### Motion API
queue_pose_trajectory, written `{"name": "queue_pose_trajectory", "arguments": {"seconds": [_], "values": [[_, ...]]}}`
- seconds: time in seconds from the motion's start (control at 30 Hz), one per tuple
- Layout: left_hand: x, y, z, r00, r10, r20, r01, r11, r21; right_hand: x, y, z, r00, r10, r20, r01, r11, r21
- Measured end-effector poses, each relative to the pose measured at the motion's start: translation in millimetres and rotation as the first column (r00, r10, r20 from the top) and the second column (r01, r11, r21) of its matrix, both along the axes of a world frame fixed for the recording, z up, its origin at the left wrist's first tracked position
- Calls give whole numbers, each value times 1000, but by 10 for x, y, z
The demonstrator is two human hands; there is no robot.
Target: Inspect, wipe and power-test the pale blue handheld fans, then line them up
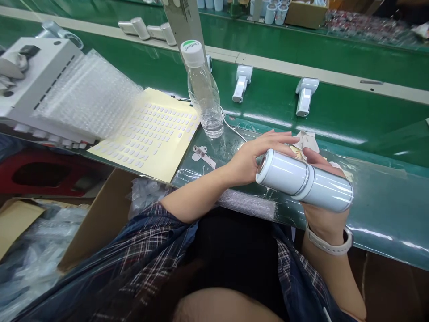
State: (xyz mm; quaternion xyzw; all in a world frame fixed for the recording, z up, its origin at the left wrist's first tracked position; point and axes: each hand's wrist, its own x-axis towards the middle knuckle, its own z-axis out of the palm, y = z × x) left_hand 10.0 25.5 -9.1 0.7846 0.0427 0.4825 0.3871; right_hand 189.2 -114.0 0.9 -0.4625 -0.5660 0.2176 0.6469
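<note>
A shiny pale-blue cylindrical device lies across my right hand, whose fingers are wrapped round its far side. A light band circles that wrist. My left hand is just left of the device's round open end, its fingers stretched out behind it; whether it touches the device is hard to tell. Beyond the fingers lies a crumpled white paper. To the left, a yellow sheet carries rows of small white oval stickers. A roll of clear bubble wrap lies at the table edge near my body.
An upright clear bottle stands behind my left hand. Two pale devices lie on the green belt. At left are a white machine with bubble-wrap sheets, and below, a cardboard box beside plastic bags.
</note>
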Motion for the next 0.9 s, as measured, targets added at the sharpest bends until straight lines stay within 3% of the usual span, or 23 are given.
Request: {"name": "queue_pose_trajectory", "arguments": {"seconds": [0.23,0.4,0.5,0.6,0.7,0.83,0.9], "values": [[42,-1,-7,976,153,156,-195,933,303,4,-14,22,983,-19,184,-6,991,134],[59,-26,18,962,162,219,-238,892,384,20,-58,25,969,-28,244,-16,984,177],[36,-28,36,964,168,206,-237,893,382,13,-113,21,988,-13,155,-8,992,130],[-23,-1,47,990,139,26,-141,955,262,13,-180,-34,1000,-15,3,15,1000,10],[-23,14,4,977,-9,-214,19,999,46,12,-195,-171,986,-165,-37,161,983,-84],[126,-58,-85,935,-171,-309,63,942,-330,35,-130,-352,930,-362,-60,348,922,-171],[129,-95,-69,946,-146,-290,10,905,-425,119,-122,-334,885,-464,19,461,871,-169]]}}
